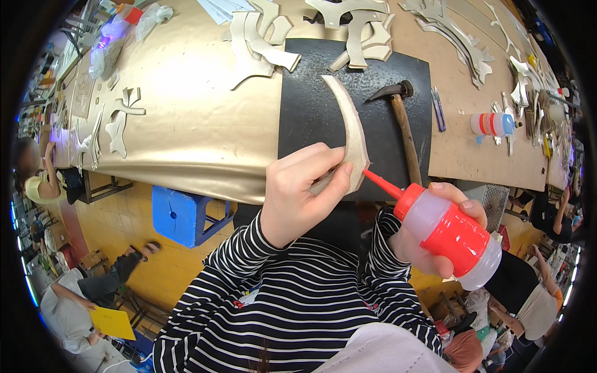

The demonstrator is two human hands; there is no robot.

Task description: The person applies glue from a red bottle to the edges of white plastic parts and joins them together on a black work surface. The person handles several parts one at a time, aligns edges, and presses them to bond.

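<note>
My left hand pinches a curved, off-white flat piece near its lower end, and its pointed tip reaches up over a black mat. In my right hand is a squeeze bottle with a red nozzle and red wrapping, tilted up to the left. The nozzle tip is at the right edge of the piece, close to my left fingertips; whether it touches, I cannot tell. A hammer with a wooden handle lies on the mat to the right of the piece.
Cut off-white pieces lie along the table's far side, with more pieces at the left. Right of the mat are a blue pen-like tool and another bottle. A blue stool stands below the table edge. Other people sit at both sides.
</note>
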